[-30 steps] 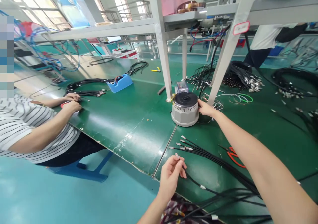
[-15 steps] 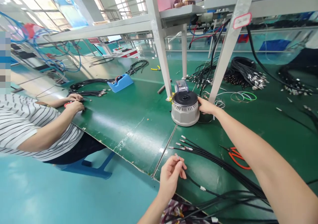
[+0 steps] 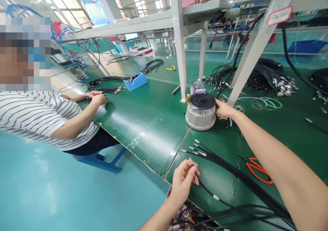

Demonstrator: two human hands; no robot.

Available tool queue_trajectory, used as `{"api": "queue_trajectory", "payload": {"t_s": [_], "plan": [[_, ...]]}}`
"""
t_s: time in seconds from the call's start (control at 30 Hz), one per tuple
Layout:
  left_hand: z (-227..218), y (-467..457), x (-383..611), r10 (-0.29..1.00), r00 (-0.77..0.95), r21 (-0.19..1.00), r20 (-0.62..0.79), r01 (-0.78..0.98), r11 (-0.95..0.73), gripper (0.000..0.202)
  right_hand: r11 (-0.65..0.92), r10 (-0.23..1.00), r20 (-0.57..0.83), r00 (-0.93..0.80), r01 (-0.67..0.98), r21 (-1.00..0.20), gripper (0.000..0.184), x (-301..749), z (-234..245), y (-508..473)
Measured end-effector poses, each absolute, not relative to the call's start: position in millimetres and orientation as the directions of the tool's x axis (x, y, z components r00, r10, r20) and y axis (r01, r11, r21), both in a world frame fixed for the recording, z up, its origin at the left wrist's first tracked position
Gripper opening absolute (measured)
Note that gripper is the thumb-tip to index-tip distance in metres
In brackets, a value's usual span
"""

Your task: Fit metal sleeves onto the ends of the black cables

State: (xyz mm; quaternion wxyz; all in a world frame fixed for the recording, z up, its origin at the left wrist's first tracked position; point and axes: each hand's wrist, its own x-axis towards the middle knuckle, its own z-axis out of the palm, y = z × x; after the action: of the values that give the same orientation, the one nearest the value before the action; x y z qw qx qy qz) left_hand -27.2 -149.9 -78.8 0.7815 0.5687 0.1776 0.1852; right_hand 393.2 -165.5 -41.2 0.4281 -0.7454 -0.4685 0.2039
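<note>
My left hand is closed in a pinch on a black cable near its end, above the table's front edge. A small pale connector shows at the fingertips, and a white tag sits farther along the cable. My right hand reaches to the right side of a round grey tape dispenser with a black top and a clear cover. Its fingertips are hidden behind the dispenser. Between my hands lies a bundle of black cables with pale connectors pointing left.
Orange-handled scissors lie right of the bundle. Shelf legs rise behind the dispenser. At left, a co-worker in a striped shirt handles something red beside a blue tape holder. More black cables lie at the back right.
The view has swung left, so everything appears farther right and more of the co-worker shows. My left hand keeps the cable, and my right hand stays beside the dispenser.
</note>
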Motion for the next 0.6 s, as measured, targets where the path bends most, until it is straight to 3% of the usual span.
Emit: {"api": "queue_trajectory", "payload": {"t_s": [0.27, 0.47, 0.53, 0.6], "plan": [[-79, -150, -28, 0.488, 0.871, 0.959, -0.060, -0.085, 0.269, 0.032, -0.185, 0.793, 0.167, 0.586, 0.493, -0.850, 0.076, 371, -34, -170], [-80, -147, -31, 0.474, 0.879, 0.952, -0.041, -0.111, 0.287, 0.030, -0.092, 0.452, 0.340, 0.825, 0.422, -0.902, 0.038, 298, -22, -199], [-81, -146, -32, 0.464, 0.885, 0.948, -0.040, -0.113, 0.296, 0.030, -0.047, 0.450, 0.298, 0.842, 0.356, -0.933, 0.036, 263, -16, -207], [-81, -145, -33, 0.466, 0.884, 0.945, -0.043, -0.115, 0.306, 0.030, -0.017, 0.522, 0.195, 0.830, 0.239, -0.971, 0.038, 230, -8, -206]]}}
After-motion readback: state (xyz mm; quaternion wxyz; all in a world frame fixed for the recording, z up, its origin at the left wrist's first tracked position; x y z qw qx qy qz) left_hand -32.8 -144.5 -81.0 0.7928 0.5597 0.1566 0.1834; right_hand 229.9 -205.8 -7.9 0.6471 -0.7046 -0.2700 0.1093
